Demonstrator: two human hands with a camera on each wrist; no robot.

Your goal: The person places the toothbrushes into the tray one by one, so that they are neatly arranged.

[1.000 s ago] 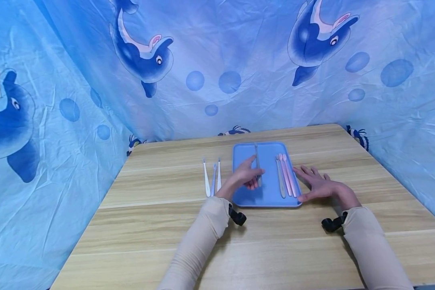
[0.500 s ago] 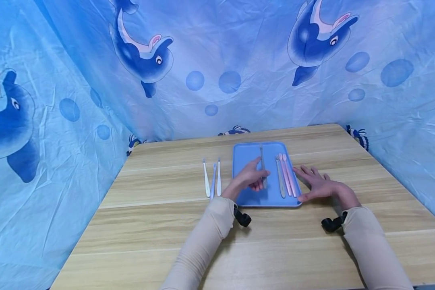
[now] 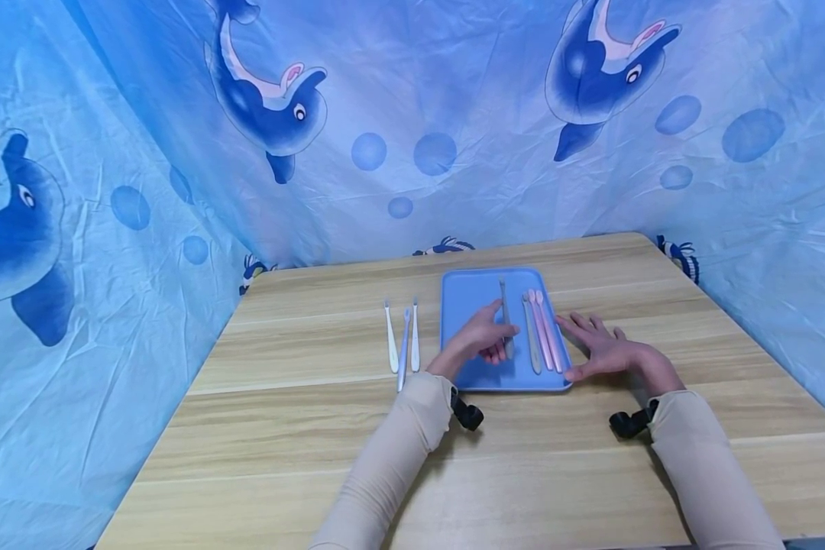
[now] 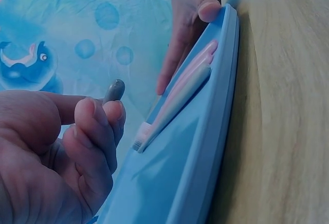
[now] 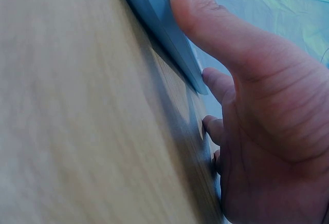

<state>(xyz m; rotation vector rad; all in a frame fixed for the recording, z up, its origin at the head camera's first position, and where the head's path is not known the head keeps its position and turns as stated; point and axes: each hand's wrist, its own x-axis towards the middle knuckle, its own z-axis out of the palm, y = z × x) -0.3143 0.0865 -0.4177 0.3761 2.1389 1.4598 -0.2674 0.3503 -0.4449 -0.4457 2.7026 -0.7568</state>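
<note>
Over the blue tray (image 3: 470, 286), my left hand (image 3: 483, 332) holds a grey toothbrush (image 3: 505, 305) with its bristle end pointing away from me. In the left wrist view the tip of its grey handle (image 4: 115, 90) sticks out past the curled fingers. On the tray's right side lie a second grey toothbrush (image 3: 532, 340) and two pink toothbrushes (image 3: 548, 336) side by side. My right hand (image 3: 608, 351) spreads its fingers along the tray's right edge, with the thumb at the near right corner. The right wrist view shows the thumb (image 5: 205, 23) against the tray wall.
Left of the tray, two white toothbrushes (image 3: 391, 340) and a light blue toothbrush (image 3: 404, 347) lie on the wooden table (image 3: 302, 428). The left forearm passes close to them. A blue dolphin-print curtain (image 3: 399, 92) hangs behind and beside the table.
My left hand has moved to the right over the tray with the grey toothbrush, closer to the row of toothbrushes there. The right hand has stayed at the tray's edge.
</note>
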